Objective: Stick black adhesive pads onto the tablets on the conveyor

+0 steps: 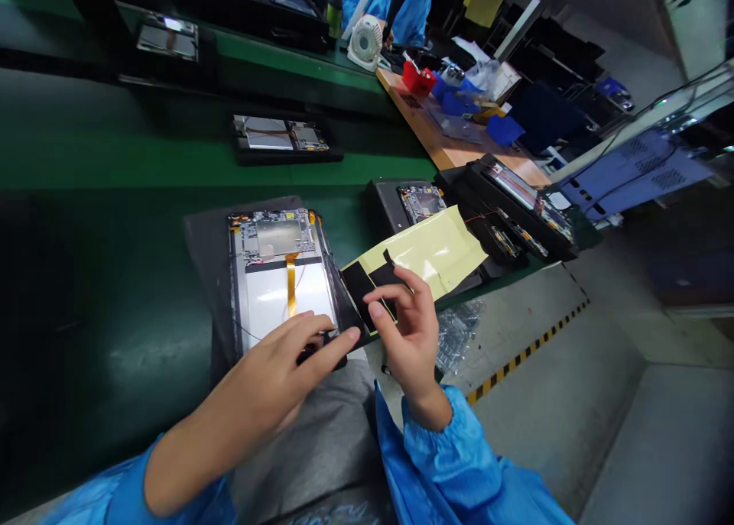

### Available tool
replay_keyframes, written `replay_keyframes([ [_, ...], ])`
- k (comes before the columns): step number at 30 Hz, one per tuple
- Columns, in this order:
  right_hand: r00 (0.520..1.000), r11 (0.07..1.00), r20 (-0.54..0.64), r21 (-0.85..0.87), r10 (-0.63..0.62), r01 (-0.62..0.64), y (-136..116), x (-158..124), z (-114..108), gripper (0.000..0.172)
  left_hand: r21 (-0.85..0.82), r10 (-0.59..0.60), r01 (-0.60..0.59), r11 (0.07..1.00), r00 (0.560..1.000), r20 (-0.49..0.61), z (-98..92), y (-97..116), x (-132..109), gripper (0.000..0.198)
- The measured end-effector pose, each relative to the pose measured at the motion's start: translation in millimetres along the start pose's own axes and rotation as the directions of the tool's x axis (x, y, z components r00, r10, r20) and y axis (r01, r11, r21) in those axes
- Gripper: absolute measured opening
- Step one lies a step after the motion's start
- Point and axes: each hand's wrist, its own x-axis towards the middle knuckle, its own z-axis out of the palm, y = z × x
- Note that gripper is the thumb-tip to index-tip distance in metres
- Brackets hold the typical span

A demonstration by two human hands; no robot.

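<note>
Head view: right hand (408, 330), fingers pinching black adhesive strip (388, 279) on pale-yellow release liner (427, 250). Strip thin, floppy, likely tacky; take by edge. Left hand (275, 376), fingers extended over small black part (321, 351), grip unclear, beside fragile open tablet (280, 296).

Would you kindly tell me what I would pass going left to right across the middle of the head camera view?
Green bench top → open tablet → pale yellow film sheet → black fixture → blue perforated panel
</note>
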Motion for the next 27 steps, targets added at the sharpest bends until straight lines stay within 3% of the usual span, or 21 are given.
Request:
replay_keyframes([
  [2,0.999,0.999,0.001,0.038,0.032,-0.032,6,-12,0,0.048,-0.144,-0.151,0.132,0.981,0.981,-0.124,-2.1,5,4,0.056],
  [3,0.998,0.996,0.030,0.068,0.054,-0.056,6,-16,1,0.051,-0.251,-0.274,0.219,0.943,0.939,-0.206,-4.0,9,7,0.053],
  [5,0.989,0.983,0.111,0.139,0.101,-0.116,3,-19,7,0.056,-0.499,-0.538,0.344,0.796,0.780,-0.320,-7.6,18,14,0.054],
  [7,0.973,0.956,0.183,0.233,0.137,-0.178,-3,-17,15,0.061,-0.696,-0.716,0.349,0.627,0.612,-0.337,-8.8,27,24,0.057],
  [8,0.967,0.935,0.205,0.288,0.148,-0.204,-6,-14,20,0.062,-0.758,-0.766,0.330,0.563,0.554,-0.327,-8.3,30,28,0.057],
  [10,0.959,0.887,0.224,0.388,0.172,-0.250,-11,-9,29,0.060,-0.826,-0.823,0.298,0.478,0.481,-0.302,-5.9,35,36,0.058],
  [12,0.949,0.846,0.231,0.442,0.213,-0.297,-15,-2,34,0.055,-0.852,-0.843,0.284,0.440,0.457,-0.283,-3.6,38,40,0.059],
  [14,0.944,0.832,0.233,0.454,0.235,-0.319,-16,8,34,0.053,-0.836,-0.825,0.282,0.471,0.476,-0.305,-3.0,41,38,0.057],
  [17,0.966,0.866,0.201,0.441,0.161,-0.236,-15,32,23,0.055,-0.634,-0.694,0.332,0.698,0.531,-0.486,-4.2,42,19,0.056],
  [18,0.972,0.883,0.204,0.427,0.115,-0.194,-14,43,17,0.056,-0.506,-0.604,0.348,0.789,0.588,-0.538,-4.1,40,10,0.056],
  [19,0.971,0.898,0.230,0.410,0.067,-0.159,-13,55,11,0.057,-0.381,-0.507,0.342,0.859,0.674,-0.537,-3.6,37,1,0.055],
  [21,0.948,0.921,0.318,0.374,-0.015,-0.110,-9,79,-1,0.057,-0.228,-0.310,0.239,0.944,0.878,-0.365,-1.0,26,-12,0.056],
  [22,0.932,0.931,0.359,0.353,-0.047,-0.088,-7,90,-6,0.057,-0.210,-0.210,0.161,0.964,0.949,-0.236,0.4,20,-14,0.058],
  [24,0.912,0.949,0.398,0.315,-0.101,-0.033,-3,109,-14,0.058,-0.207,-0.038,0.035,0.978,0.999,-0.010,1.5,7,-9,0.062],
  [27,0.912,0.954,0.382,0.297,-0.149,0.031,2,125,-19,0.060,-0.160,0.058,-0.029,0.987,0.981,0.183,-5.2,-8,12,0.064],
])
